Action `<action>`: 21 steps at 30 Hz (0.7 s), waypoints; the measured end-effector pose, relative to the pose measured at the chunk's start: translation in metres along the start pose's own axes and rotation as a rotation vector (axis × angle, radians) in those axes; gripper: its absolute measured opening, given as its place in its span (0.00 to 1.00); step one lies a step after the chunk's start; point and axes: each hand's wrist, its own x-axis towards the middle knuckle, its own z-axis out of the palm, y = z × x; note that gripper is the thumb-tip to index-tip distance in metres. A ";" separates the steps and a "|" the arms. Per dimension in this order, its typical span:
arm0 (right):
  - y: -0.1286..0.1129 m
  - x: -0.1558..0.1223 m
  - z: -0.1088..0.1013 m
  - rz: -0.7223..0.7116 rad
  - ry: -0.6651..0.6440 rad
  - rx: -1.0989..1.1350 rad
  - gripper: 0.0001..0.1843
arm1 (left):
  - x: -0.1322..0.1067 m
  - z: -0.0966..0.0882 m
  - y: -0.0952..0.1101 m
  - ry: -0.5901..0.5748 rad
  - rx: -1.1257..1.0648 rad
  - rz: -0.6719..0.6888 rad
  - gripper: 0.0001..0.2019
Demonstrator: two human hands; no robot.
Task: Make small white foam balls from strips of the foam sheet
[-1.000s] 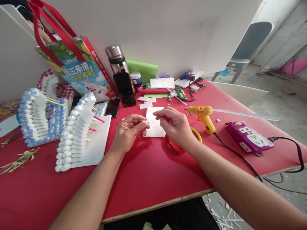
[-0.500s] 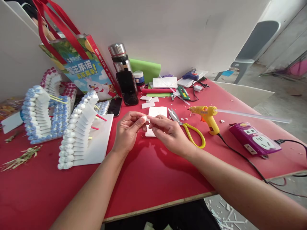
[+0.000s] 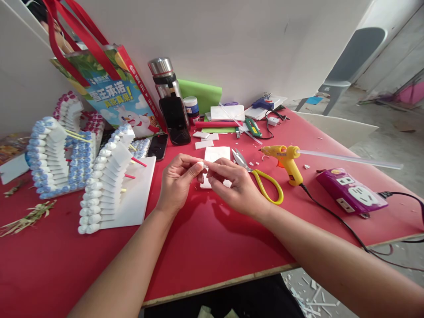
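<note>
Between the fingertips of both hands is a small white piece (image 3: 202,164), soft-looking and mostly covered; its kind I cannot make out. My left hand (image 3: 175,185) pinches it with thumb and forefinger. From the other side, the fingers of my right hand (image 3: 236,182) close on it too. Behind and below the fingers lie white square sheets (image 3: 217,153), partly hidden. Beside my right hand are scissors (image 3: 269,187) with yellow handles, blades pointing away. To the left of my left hand stands a curved model (image 3: 96,194) of white puffs and thin white slats on a white board (image 3: 141,198).
A yellow hot glue gun (image 3: 287,159) with a clear stick and a purple power strip (image 3: 353,192) lie at right. Blue-and-white models (image 3: 46,154), a shopping bag (image 3: 112,97), a steel flask (image 3: 162,75) and phones (image 3: 157,147) stand or lie at left and back.
The fingers have shifted very slightly around the white piece, which both hands still pinch. The view has moved a little; the things on the table lie as before.
</note>
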 end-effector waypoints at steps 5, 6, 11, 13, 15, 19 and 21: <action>0.002 0.001 0.000 0.008 0.025 -0.059 0.18 | -0.001 0.002 -0.001 -0.003 0.028 -0.022 0.05; 0.002 0.001 0.000 0.009 0.028 -0.065 0.17 | -0.001 0.003 -0.001 -0.007 0.032 -0.028 0.05; 0.005 0.001 -0.001 0.033 0.025 -0.107 0.15 | -0.001 0.003 -0.003 -0.023 0.056 -0.059 0.05; 0.006 0.002 -0.002 0.047 0.016 -0.123 0.15 | -0.001 0.003 -0.004 -0.034 0.071 -0.081 0.06; 0.007 0.003 -0.001 0.068 0.004 -0.121 0.14 | -0.001 0.003 -0.005 -0.039 0.084 -0.104 0.06; 0.008 0.004 0.000 0.115 -0.016 -0.103 0.12 | -0.001 0.001 -0.007 -0.024 0.111 -0.131 0.07; 0.008 0.004 0.000 0.120 -0.014 -0.099 0.12 | -0.001 0.001 -0.007 -0.025 0.118 -0.143 0.08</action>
